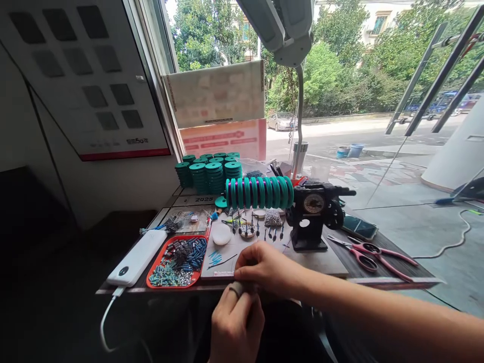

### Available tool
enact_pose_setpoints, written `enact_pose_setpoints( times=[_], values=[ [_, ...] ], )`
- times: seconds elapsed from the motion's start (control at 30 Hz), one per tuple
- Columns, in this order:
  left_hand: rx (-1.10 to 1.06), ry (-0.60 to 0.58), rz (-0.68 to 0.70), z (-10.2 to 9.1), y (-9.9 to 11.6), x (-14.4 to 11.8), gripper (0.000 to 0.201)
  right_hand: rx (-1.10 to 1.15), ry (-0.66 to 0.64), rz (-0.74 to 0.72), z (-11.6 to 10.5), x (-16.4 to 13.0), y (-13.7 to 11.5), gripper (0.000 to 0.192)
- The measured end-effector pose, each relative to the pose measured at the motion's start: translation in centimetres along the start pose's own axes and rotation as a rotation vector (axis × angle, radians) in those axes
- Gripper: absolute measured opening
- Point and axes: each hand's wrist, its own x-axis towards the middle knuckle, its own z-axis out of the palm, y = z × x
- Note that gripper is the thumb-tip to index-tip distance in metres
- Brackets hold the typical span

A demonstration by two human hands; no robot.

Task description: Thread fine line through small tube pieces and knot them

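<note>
At lower centre, a small grey piece is pinched by the left hand at the bench edge. The right hand is closed just above it; its hold cannot be told. A red tray lies left.

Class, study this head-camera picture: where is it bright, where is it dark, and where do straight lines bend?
Head view: daylight through the window lights the street brightly; the left wall and the space under the table fall into deep shadow. The wide lens bows the window frame and slants the metal bars. The left hand and right hand look fairly sharp, evenly lit.
</note>
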Motion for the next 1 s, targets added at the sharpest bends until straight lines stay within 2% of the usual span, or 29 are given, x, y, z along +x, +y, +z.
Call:
enact_pose_setpoints(
  times=[0.03,0.1,0.13,0.17,0.2,0.27,0.37,0.47,0.53,0.6,0.67,0.73,0.77,0.83,0.9,0.97,1.0],
  values=[
    [-0.186,-0.051,-0.226,0.0,0.3,0.2,0.014,-0.042,0.069,-0.065,-0.2,-1.0,0.6,0.003],
    [-0.627,-0.127,-0.777,0.0,0.6,0.4,0.011,-0.162,0.235,-0.237,-0.5,-3.3,2.4,0.011],
    [-0.827,-0.137,-1.028,0.1,0.7,0.5,0.010,-0.357,0.392,-0.503,-0.6,-4.3,3.5,0.012],
    [-0.981,-0.127,-1.223,0.2,0.7,0.5,0.012,-0.529,0.478,-0.735,-0.6,-5.2,4.6,0.018],
    [-1.083,-0.116,-1.360,0.3,0.7,0.5,0.015,-0.684,0.520,-0.942,-0.5,-5.9,5.6,0.023],
    [-1.162,-0.115,-1.474,0.6,0.6,0.3,0.019,-0.922,0.518,-1.146,0.0,-6.5,7.1,0.028],
    [-1.217,-0.120,-1.511,1.3,0.6,-0.3,0.022,-0.993,0.527,-1.161,1.0,-6.1,8.0,0.031],
    [-1.265,-0.122,-1.523,1.8,0.6,-1.0,0.021,-0.873,0.568,-1.143,1.5,-5.5,8.5,0.034],
    [-1.270,-0.146,-1.514,2.0,0.4,-1.4,0.020,-0.650,0.558,-1.018,1.9,-5.6,9.1,0.031],
    [-1.256,-0.181,-1.483,2.2,0.3,-1.5,0.022,-0.278,0.493,-0.711,2.2,-6.0,9.8,0.026],
    [-1.175,-0.237,-1.395,2.0,0.2,-1.2,0.022,0.158,0.358,-0.314,2.7,-6.3,10.5,0.025],
    [-0.983,-0.301,-1.215,1.6,0.4,-0.5,0.019,0.475,0.207,-0.047,3.3,-6.5,11.0,0.037],
    [-0.856,-0.333,-1.092,1.3,0.5,-0.1,0.016,0.549,0.163,0.019,3.5,-6.6,11.2,0.042],
    [-0.598,-0.391,-0.832,0.7,0.8,0.4,0.012,0.513,0.199,0.010,3.7,-6.8,11.1,0.044],
    [-0.380,-0.419,-0.602,0.3,0.9,0.3,0.011,0.318,0.296,-0.110,3.5,-7.2,10.2,0.036],
    [-0.192,-0.364,-0.399,0.3,0.7,-0.5,0.012,0.092,0.299,-0.207,2.9,-7.3,8.3,0.026],
    [-0.112,-0.302,-0.299,0.5,0.5,-1.0,0.013,0.000,0.259,-0.212,2.4,-7.2,7.1,0.021]
  ],
)
